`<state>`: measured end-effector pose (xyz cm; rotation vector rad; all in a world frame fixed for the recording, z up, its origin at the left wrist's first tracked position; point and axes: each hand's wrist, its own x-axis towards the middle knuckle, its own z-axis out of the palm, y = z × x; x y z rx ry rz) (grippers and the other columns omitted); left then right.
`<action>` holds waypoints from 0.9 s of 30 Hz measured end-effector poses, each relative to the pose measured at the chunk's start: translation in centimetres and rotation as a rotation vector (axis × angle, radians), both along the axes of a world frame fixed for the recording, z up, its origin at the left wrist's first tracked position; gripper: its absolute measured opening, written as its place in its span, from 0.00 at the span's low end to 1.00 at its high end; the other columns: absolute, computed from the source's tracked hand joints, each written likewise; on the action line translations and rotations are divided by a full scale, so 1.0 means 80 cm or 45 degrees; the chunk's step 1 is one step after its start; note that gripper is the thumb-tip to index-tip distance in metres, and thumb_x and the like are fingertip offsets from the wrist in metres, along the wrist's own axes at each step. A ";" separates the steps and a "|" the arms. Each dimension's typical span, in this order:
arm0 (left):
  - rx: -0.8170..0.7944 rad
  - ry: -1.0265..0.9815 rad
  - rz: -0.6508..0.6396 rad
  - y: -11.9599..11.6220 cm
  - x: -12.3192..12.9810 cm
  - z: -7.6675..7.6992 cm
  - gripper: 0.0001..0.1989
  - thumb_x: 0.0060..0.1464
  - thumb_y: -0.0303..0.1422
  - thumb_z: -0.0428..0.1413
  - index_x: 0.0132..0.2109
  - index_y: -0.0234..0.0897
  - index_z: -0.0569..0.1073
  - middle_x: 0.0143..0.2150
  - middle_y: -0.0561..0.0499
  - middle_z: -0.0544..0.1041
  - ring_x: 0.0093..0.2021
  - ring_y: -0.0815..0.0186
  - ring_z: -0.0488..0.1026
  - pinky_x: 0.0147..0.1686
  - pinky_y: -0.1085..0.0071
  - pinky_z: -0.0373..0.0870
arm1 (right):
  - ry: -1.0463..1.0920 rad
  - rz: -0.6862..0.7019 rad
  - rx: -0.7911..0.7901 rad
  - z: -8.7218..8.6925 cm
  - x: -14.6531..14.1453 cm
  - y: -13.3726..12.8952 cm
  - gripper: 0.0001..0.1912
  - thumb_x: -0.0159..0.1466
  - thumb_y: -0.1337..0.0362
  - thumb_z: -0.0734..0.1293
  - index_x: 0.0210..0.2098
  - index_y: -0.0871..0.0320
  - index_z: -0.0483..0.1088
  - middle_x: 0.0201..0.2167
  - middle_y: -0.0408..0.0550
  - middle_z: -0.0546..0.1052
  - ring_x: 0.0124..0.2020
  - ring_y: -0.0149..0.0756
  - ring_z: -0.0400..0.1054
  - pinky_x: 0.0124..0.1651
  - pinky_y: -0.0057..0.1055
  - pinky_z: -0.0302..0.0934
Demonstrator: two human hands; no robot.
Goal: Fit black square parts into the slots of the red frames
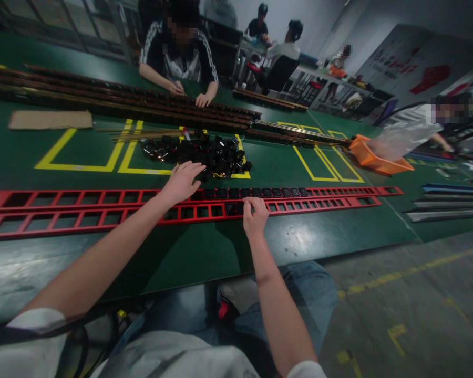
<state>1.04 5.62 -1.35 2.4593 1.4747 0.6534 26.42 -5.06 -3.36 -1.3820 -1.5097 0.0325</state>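
My left hand (182, 182) reaches over the near edge of a heap of small black parts (216, 155), its fingers stretched out and apart. Below it run two long red slotted frames (311, 203), side by side. Several square black parts (266, 192) sit in a row in the far frame's slots. Another square black part (232, 208) lies in the near frame, just left of my right hand (256, 214). That hand rests at the near frame with thumb and fingers curled together; whatever is under the fingertips is hidden.
Long dark rails (122, 100) cross the green table (299, 236) behind the heap, where a co-worker's hands (205, 100) rest. A cardboard strip (50, 119) lies at left. An orange bin (378, 156) with plastic film stands at right, near grey strips (449, 205).
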 end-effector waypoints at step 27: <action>-0.259 -0.980 0.202 -0.025 -0.033 -0.001 0.19 0.68 0.44 0.40 0.55 0.44 0.68 0.45 0.46 0.75 0.30 0.67 0.74 0.24 0.71 0.70 | 0.015 0.010 0.007 0.000 0.000 -0.001 0.13 0.67 0.66 0.60 0.30 0.56 0.74 0.31 0.49 0.80 0.36 0.40 0.72 0.43 0.39 0.65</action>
